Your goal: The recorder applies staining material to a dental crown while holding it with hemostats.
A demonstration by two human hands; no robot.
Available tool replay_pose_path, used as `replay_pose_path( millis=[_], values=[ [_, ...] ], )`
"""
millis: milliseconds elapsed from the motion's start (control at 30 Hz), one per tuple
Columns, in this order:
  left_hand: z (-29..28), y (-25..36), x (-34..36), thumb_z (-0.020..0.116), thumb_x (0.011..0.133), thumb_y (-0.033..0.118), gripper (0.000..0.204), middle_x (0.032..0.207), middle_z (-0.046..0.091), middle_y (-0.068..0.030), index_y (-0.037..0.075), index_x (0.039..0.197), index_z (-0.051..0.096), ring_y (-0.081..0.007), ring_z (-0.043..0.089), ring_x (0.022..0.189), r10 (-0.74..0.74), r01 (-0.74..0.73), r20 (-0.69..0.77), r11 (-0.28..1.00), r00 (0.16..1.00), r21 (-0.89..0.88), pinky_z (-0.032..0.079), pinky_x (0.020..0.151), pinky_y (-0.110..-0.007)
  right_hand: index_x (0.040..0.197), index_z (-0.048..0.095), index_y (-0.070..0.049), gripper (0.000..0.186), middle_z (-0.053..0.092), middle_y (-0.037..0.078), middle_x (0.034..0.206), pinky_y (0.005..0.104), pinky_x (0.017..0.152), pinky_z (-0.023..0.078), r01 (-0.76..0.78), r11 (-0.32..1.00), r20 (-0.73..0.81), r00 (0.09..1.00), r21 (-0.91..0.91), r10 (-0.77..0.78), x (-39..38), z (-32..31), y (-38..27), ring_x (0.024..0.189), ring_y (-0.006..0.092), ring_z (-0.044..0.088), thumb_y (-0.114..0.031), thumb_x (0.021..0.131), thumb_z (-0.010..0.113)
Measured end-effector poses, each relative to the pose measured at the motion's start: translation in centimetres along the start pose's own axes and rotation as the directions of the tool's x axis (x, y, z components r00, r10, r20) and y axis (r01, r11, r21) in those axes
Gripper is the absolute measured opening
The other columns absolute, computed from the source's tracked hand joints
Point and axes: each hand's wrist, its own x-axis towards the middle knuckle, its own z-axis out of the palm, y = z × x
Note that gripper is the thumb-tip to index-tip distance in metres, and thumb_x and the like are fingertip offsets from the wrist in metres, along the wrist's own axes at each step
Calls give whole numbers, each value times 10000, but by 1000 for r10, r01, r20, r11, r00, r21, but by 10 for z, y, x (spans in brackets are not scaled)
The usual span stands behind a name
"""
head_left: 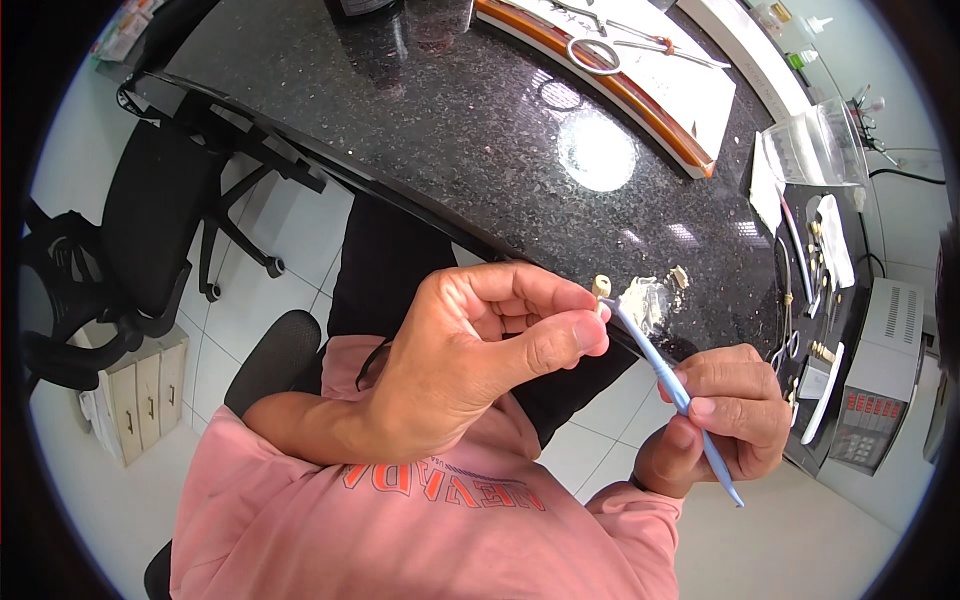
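My left hand (480,350) pinches a small cream tooth-shaped piece (601,286) between thumb and fingertips; its rounded top sticks up and its lower part is hidden. In my right hand (725,415) is a slim light-blue dental hand tool (652,357), gripped like a pen and slanting up to the left. The tool's tip is right by the tooth-shaped piece; whether it touches I cannot tell. Just beyond both hands, a smear of pale cream material (645,305) lies at the edge of the dark speckled countertop (400,130), with a crumb of it alongside.
Ahead lies a white, orange-edged board (690,120) bearing metal clamps (595,55). To the right stand a clear plastic container (815,145), several small tools and tooth-like pieces, a white strip (823,393) and a grey control unit (880,375). A black office chair (160,200) is at left.
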Motion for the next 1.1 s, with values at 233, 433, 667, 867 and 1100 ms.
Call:
replay_pose_path(
  millis=[233,433,667,867,1100],
  values=[
    [1,1,0,654,821,77,224,887,660,-110,-58,994,605,-107,612,814,8,-8,2,1000,1000,-20,492,736,-226,776,556,37,179,575,135,667,248,416,520,5,1000,-37,999,0,-5,0,2,0,513,189,605,-4,703,714],
    [0,0,0,655,822,80,228,889,659,-113,-62,993,604,-109,613,820,3,-3,8,1000,1000,-3,491,739,-225,775,555,39,181,574,133,666,250,410,526,12,1000,-18,1000,9,-12,0,1,1,503,180,598,-1,702,716],
    [1,2,0,655,823,83,235,893,658,-114,-65,997,599,-112,613,828,-18,18,0,1000,1000,-18,492,743,-228,774,558,27,190,579,130,670,251,431,525,-20,1000,-25,999,-21,20,0,1,-2,516,184,601,-20,705,728],
    [0,1,0,653,825,84,239,897,655,-116,-66,1001,595,-116,614,833,-14,14,6,1000,1000,-8,492,749,-229,781,561,10,179,578,117,668,251,447,509,-45,999,-28,999,-20,44,0,-2,-3,530,188,602,-31,713,721],
    [-1,-2,0,653,822,76,226,898,653,-114,-63,991,600,-119,617,838,5,-5,-13,1000,1000,-9,496,759,-232,799,565,5,194,595,125,683,247,489,464,-190,955,-65,981,-227,180,2,-4,-7,583,205,610,6,664,704]
  ],
)
